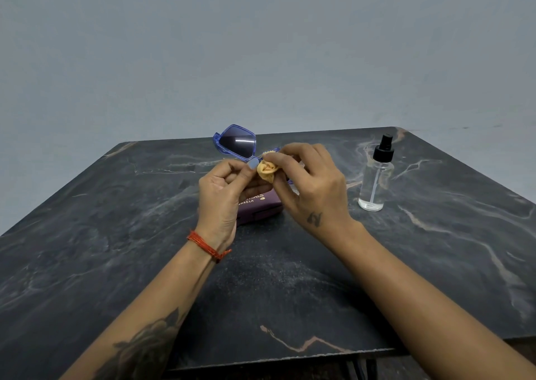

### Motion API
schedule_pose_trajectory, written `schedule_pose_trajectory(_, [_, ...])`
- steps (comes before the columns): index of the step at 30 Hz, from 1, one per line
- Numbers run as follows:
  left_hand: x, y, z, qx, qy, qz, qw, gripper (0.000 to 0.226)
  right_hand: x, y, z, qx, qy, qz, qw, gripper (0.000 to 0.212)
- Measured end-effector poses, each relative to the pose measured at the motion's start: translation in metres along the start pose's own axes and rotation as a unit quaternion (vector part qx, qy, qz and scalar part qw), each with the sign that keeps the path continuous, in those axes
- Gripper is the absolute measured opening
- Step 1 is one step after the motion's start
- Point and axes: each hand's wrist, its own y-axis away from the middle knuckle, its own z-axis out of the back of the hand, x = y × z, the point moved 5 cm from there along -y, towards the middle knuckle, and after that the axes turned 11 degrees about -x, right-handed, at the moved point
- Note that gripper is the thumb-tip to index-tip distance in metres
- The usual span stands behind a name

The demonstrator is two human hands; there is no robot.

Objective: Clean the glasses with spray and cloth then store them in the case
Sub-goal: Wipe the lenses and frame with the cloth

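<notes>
The blue-framed glasses (235, 143) are pinched at the bridge by the left hand (220, 194), above the purple case (255, 208). Their long axis runs left-right; the orange cloth (266, 171) is clamped on the right lens by the right hand (313, 185).

Both forearms are bare, with no sleeves showing. The left hand (219, 194) has a red braided thread bracelet (207, 246) knotted at its wrist and pale blue polish on the thumbnail. A large dark tattoo (145, 347) covers the left forearm below the bracelet. The right hand (311, 182) carries a small dark tattoo (314, 219) on its back, near the wrist.
</notes>
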Motion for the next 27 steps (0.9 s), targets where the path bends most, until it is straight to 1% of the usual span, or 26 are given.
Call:
schedule_pose_trajectory(2, [0.001, 0.0, 0.0, 0.006, 0.0, 0.003, 1.0, 0.007, -0.004, -0.001, 0.0, 0.0, 0.01, -0.01, 1.0, 0.027])
schedule_pose_trajectory(4, [0.002, -0.001, 0.0, 0.006, -0.002, 0.003, 1.0, 0.009, -0.009, -0.002, 0.001, -0.001, 0.015, -0.032, 0.999, 0.02])
schedule_pose_trajectory(12, [0.002, -0.005, 0.003, -0.021, 0.028, 0.014, 0.999, 0.011, -0.019, 0.0, 0.005, 0.008, 0.004, -0.084, 0.996, 0.01])
schedule_pose_trajectory(15, [0.002, -0.006, 0.005, -0.028, 0.04, 0.018, 0.999, 0.013, -0.013, 0.001, 0.005, 0.009, -0.012, -0.075, 0.997, 0.01])
schedule_pose_trajectory(23, [0.003, -0.007, 0.006, -0.039, 0.057, 0.033, 0.997, 0.014, -0.005, 0.003, 0.005, 0.02, -0.042, -0.01, 0.999, 0.013])
schedule_pose_trajectory(25, [0.004, -0.008, 0.005, -0.038, 0.06, 0.038, 0.997, 0.013, -0.007, 0.002, 0.006, 0.018, -0.04, -0.016, 0.999, 0.01])
schedule_pose_trajectory(27, [0.006, -0.008, 0.005, -0.036, 0.063, 0.042, 0.996, 0.011, -0.012, 0.0, 0.009, 0.006, -0.05, -0.052, 0.997, 0.006])
